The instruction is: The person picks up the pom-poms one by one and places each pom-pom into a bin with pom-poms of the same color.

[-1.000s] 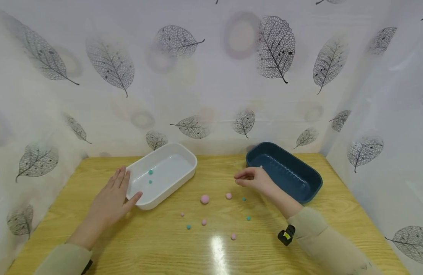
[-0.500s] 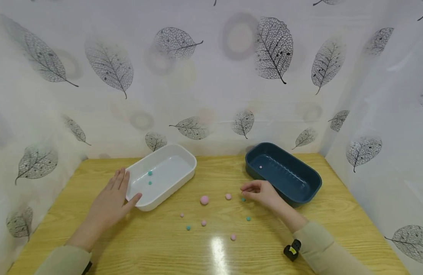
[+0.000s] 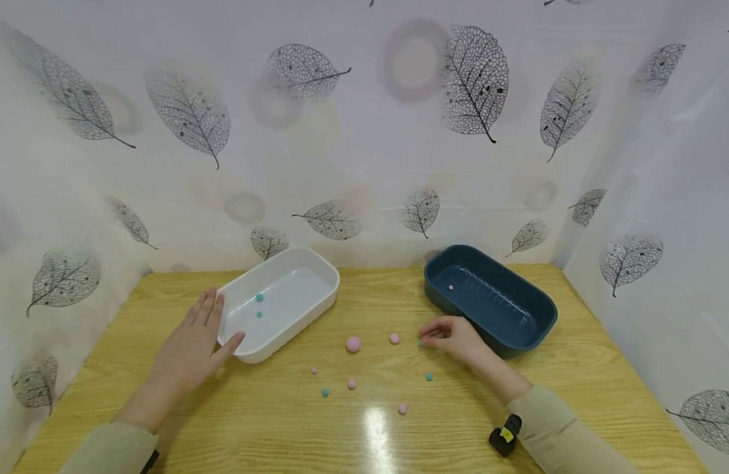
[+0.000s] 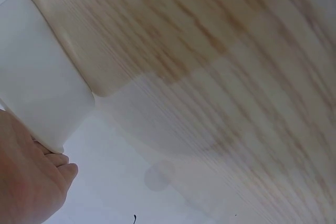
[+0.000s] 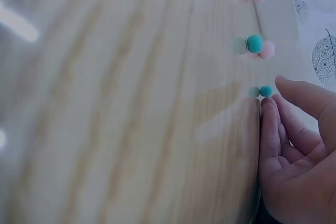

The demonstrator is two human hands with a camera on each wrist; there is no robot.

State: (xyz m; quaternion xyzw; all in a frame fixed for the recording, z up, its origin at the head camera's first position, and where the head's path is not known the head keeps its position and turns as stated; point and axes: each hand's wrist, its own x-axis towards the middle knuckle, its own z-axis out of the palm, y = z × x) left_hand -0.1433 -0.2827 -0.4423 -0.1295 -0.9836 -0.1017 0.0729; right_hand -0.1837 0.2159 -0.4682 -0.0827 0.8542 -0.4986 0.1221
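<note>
My left hand [image 3: 189, 345] rests with straight fingers on the near-left rim of a white rectangular basin [image 3: 293, 329]; its fingertips also show at the basin wall [image 4: 42, 72] in the left wrist view. Two teal pom-poms lie inside that basin. My right hand [image 3: 456, 339] is low over the table beside a dark blue basin [image 3: 494, 296]. Its thumb and fingers, slightly apart, are right at a small teal pom-pom [image 5: 266, 91] on the table. In the head view the fingertips partly hide this pom-pom [image 3: 420, 343].
A large pink pom-pom [image 3: 353, 344] and a smaller pink one [image 3: 394, 338] lie left of my right hand. Several more pink and teal pom-poms are scattered nearer the front. One tiny pale pom-pom [image 3: 450, 288] sits in the blue basin. A leaf-patterned curtain [image 3: 364, 131] surrounds the table.
My right hand has moved down from beside the blue basin's rim to the teal pom-pom on the table, uncovering the pale pom-pom in that basin. The left hand stays put.
</note>
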